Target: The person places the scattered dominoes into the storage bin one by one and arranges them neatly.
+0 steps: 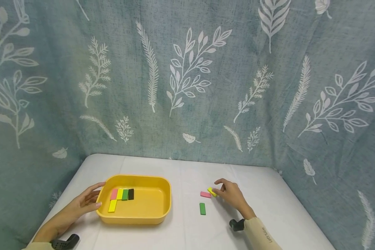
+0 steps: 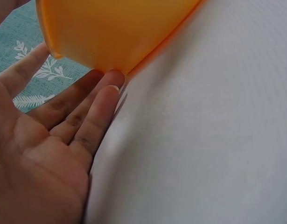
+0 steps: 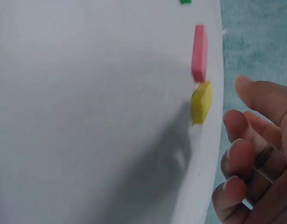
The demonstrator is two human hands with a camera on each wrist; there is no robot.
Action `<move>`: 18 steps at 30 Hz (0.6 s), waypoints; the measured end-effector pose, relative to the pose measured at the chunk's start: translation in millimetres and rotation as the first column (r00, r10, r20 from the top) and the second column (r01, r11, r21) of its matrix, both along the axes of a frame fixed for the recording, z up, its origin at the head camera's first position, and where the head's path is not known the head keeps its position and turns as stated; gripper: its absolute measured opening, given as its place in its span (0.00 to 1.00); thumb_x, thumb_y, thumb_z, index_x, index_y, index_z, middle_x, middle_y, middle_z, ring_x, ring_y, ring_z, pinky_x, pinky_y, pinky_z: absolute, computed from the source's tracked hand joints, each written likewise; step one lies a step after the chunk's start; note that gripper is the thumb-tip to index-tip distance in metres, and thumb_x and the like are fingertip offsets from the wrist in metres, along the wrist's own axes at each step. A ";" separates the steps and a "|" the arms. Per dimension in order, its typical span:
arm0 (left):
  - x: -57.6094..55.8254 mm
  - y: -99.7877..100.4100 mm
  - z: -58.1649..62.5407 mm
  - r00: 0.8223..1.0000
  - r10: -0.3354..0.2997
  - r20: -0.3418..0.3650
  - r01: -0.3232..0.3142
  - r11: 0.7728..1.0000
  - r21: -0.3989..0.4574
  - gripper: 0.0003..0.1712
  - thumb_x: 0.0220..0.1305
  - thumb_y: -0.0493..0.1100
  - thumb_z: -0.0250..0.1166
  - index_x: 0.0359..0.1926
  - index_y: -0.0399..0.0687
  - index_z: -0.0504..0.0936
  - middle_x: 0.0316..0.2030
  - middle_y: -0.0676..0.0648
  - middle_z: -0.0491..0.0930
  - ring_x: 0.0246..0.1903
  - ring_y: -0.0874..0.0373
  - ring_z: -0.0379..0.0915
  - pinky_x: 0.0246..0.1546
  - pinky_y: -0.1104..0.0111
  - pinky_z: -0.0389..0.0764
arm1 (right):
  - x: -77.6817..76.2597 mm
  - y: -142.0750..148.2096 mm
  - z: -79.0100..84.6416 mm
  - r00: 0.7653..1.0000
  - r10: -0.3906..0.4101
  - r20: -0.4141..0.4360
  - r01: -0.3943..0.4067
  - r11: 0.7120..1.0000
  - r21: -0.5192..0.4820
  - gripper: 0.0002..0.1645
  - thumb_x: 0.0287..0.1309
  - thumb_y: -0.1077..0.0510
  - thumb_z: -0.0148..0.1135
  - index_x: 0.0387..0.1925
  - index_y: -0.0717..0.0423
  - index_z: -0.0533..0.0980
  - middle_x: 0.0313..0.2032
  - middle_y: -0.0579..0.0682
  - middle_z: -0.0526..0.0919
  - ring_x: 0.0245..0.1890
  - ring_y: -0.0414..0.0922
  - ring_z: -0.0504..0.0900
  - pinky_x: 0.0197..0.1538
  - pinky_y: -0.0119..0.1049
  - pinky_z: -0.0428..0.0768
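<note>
My left hand (image 1: 78, 205) rests against the left end of a yellow plastic tray (image 1: 150, 205), fingers fairly straight along its outer wall. Inside the tray, a pink block (image 1: 114, 194), a yellow block (image 1: 120, 194), a green block (image 1: 125, 194) and a black block (image 1: 131, 194) form a row. Another yellow block (image 1: 112, 206) lies below the row's left part. Right of the tray, my right hand (image 1: 232, 195) hovers by a loose yellow block (image 3: 201, 102), thumb and fingers apart; the right wrist view shows a gap between them and the block.
A loose pink block (image 1: 205, 194) lies end to end with the loose yellow one. Nearer the front is a loose green block (image 1: 202, 208). Everything rests on a white-covered table (image 1: 187, 229), with a leaf-patterned curtain (image 1: 187, 128) behind and at both sides.
</note>
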State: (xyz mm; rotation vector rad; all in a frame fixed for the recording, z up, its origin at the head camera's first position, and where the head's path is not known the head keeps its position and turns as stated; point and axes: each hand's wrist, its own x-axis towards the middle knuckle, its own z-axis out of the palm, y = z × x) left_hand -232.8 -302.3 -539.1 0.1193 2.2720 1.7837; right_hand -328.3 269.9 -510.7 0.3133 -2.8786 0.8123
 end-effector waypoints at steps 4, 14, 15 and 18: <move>0.2 0.3 0.0 1.000 0.005 0.003 -0.005 1.000 0.003 0.49 0.70 0.51 0.67 0.82 0.57 0.49 0.76 0.30 0.55 0.73 0.32 0.55 0.65 0.31 0.62 | -2.9 6.9 -6.1 0.999 -0.018 0.029 0.018 1.000 -0.002 0.21 0.60 0.52 0.75 0.51 0.55 0.83 0.21 0.44 0.76 0.17 0.41 0.71 0.22 0.33 0.70; 0.1 1.6 1.3 1.000 0.015 0.003 -0.015 1.000 -0.006 0.49 0.70 0.52 0.68 0.82 0.56 0.49 0.76 0.30 0.55 0.73 0.31 0.55 0.66 0.31 0.61 | -8.5 17.7 -20.6 0.996 -0.062 0.063 0.060 0.998 0.032 0.12 0.59 0.50 0.75 0.39 0.51 0.85 0.21 0.43 0.76 0.20 0.41 0.70 0.26 0.33 0.68; 0.1 1.6 1.5 1.000 0.015 0.000 -0.015 1.000 -0.007 0.49 0.70 0.52 0.68 0.82 0.56 0.49 0.76 0.30 0.55 0.73 0.31 0.55 0.66 0.31 0.61 | -8.5 17.7 -20.8 0.996 -0.063 0.063 0.061 0.997 0.036 0.10 0.59 0.50 0.75 0.37 0.51 0.85 0.20 0.43 0.76 0.21 0.41 0.70 0.26 0.33 0.68; 0.2 1.0 1.8 1.000 0.015 -0.003 -0.015 1.000 -0.004 0.49 0.70 0.51 0.68 0.82 0.56 0.49 0.76 0.30 0.55 0.72 0.32 0.55 0.66 0.32 0.61 | -8.1 16.9 -20.5 0.996 -0.055 0.069 0.053 0.998 0.042 0.09 0.60 0.50 0.74 0.32 0.50 0.85 0.20 0.42 0.76 0.21 0.41 0.71 0.27 0.34 0.69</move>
